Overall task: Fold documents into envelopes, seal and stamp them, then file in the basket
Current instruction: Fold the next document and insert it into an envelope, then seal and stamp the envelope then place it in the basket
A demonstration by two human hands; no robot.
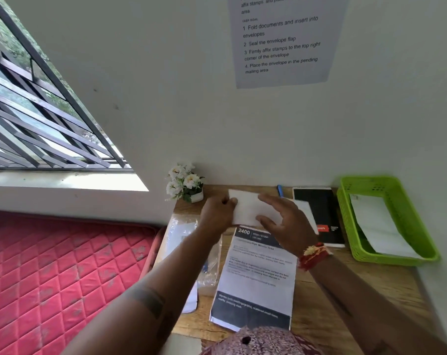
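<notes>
Both hands, left hand [217, 213] and right hand [289, 224], gripping white envelope [248, 208], wooden desk [371, 285], white wall [191, 98]

A small pot of white flowers [185, 184] stands just left of the fingers. A blue pen [280, 190] and black notebook [319, 213] lie right of them. A red quilted mattress [63, 272] lies far left, below a barred window [38, 111].

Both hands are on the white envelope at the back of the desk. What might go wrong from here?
1. The white envelope is held by the left hand and right hand right beside the flower pot; a wide move may topple it.
2. The printed sheet overhangs the desk's near edge, so a forearm could drag it off.
3. The green basket already holds a paper, tilted against its wall; another may slide.
</notes>
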